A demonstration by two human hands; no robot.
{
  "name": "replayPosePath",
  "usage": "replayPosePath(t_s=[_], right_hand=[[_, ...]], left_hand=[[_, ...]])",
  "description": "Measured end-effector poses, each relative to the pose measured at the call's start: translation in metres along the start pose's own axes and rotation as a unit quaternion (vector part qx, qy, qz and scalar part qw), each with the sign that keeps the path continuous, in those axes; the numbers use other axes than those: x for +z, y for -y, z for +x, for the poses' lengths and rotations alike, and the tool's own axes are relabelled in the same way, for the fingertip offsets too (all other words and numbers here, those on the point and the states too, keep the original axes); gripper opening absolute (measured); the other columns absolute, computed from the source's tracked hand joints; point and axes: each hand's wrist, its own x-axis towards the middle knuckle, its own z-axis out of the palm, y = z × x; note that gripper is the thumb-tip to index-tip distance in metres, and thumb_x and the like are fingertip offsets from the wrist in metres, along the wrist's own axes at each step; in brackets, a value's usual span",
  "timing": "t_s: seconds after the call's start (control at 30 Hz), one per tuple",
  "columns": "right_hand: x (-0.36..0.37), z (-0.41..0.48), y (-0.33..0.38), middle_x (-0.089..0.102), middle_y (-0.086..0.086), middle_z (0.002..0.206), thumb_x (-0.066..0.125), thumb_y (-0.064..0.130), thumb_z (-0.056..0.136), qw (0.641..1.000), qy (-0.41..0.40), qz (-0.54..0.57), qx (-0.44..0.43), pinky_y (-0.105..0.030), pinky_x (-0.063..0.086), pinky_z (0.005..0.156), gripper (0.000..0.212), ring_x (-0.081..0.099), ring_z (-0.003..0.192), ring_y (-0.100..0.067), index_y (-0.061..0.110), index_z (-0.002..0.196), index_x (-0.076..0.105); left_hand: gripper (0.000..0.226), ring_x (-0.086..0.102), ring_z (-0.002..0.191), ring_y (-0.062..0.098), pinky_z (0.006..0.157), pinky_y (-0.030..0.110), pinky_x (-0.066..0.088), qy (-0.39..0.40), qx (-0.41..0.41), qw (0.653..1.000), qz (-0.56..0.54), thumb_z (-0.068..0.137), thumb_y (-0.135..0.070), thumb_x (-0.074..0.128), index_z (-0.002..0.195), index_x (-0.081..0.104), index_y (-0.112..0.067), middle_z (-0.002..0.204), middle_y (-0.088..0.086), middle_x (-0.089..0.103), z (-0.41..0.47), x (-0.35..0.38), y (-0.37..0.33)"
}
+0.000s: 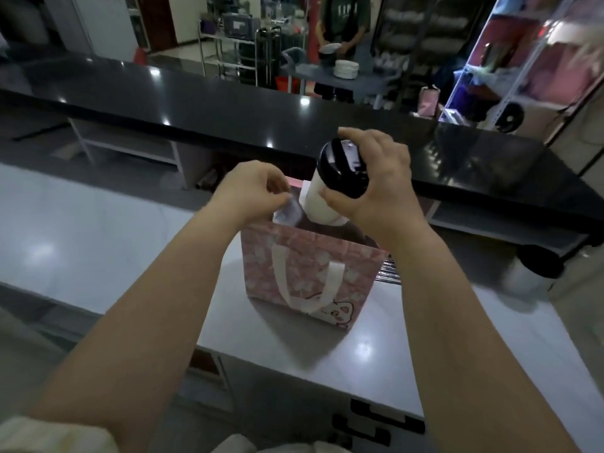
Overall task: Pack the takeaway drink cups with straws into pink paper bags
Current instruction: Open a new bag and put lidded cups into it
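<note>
From the head view, the right hand [376,178] grips the black-lidded cup [322,201] over the pink bag [307,266], whose rim hides the cup's base. The left hand [251,188] pinches a pale piece [289,210] at the rim, too blurred to identify.

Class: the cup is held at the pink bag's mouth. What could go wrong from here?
The right hand grips the cup only by its black lid, which might pop off and spill. The tilted cup could snag the pink bag's rim or topple it. The left hand pinches a pale item in the cup's path.
</note>
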Motion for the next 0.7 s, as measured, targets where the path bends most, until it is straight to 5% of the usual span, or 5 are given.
replayPosePath(t_s=[0.23, 0.33, 0.43, 0.5, 0.7], right_hand=[[0.037, 0.029, 0.005, 0.04, 0.004, 0.137, 0.073, 0.046, 0.075, 0.993, 0.002, -0.104, 0.057, -0.032, 0.02, 0.107, 0.072, 0.026, 0.126, -0.017, 0.034, 0.139, 0.043], [0.036, 0.029, 0.005, 0.042, 0.005, 0.137, 0.077, 0.042, 0.073, 0.988, -0.03, -0.112, 0.102, -0.031, 0.021, 0.107, 0.071, 0.026, 0.126, -0.014, 0.034, 0.137, 0.046], [0.032, 0.029, 0.014, 0.044, 0.007, 0.136, 0.078, 0.037, 0.07, 0.99, -0.009, -0.089, 0.111, -0.044, 0.031, 0.11, 0.073, 0.029, 0.127, -0.015, 0.034, 0.135, 0.046], [0.031, 0.025, 0.019, 0.045, 0.011, 0.133, 0.08, 0.032, 0.067, 0.991, 0.054, -0.082, 0.092, -0.044, 0.033, 0.108, 0.073, 0.032, 0.124, -0.014, 0.033, 0.133, 0.049], [0.048, -0.004, 0.015, 0.041, 0.027, 0.125, 0.082, 0.031, 0.067, 0.972, 0.163, -0.103, 0.133, -0.038, 0.034, 0.107, 0.068, 0.031, 0.119, -0.003, 0.043, 0.125, 0.049]], left_hand=[[0.041, 0.057, 0.083, -0.016, 0.066, 0.008, 0.045, 0.18, 0.101, 0.972, -0.111, 0.075, -0.025, 0.077, 0.11, 0.067, -0.044, 0.09, -0.027, 0.066, 0.047, 0.001, 0.033], [0.073, 0.052, 0.117, -0.001, 0.096, 0.028, 0.049, 0.243, 0.114, 0.958, -0.098, 0.069, -0.037, 0.084, 0.134, 0.052, -0.04, 0.129, -0.02, 0.055, 0.056, 0.006, 0.039], [0.114, 0.008, 0.149, 0.019, 0.118, 0.047, 0.025, 0.303, 0.12, 0.945, -0.032, 0.061, -0.053, 0.085, 0.152, 0.019, -0.039, 0.16, -0.011, 0.012, 0.065, 0.013, 0.047], [0.127, -0.02, 0.147, 0.015, 0.12, 0.051, 0.01, 0.315, 0.146, 0.938, -0.017, 0.058, -0.059, 0.085, 0.154, 0.005, -0.039, 0.163, -0.011, -0.006, 0.067, 0.019, 0.052], [0.138, -0.043, 0.13, 0.005, 0.118, 0.046, 0.0, 0.317, 0.164, 0.934, -0.024, 0.053, -0.064, 0.082, 0.151, -0.013, -0.042, 0.158, -0.01, -0.029, 0.061, 0.032, 0.061]])
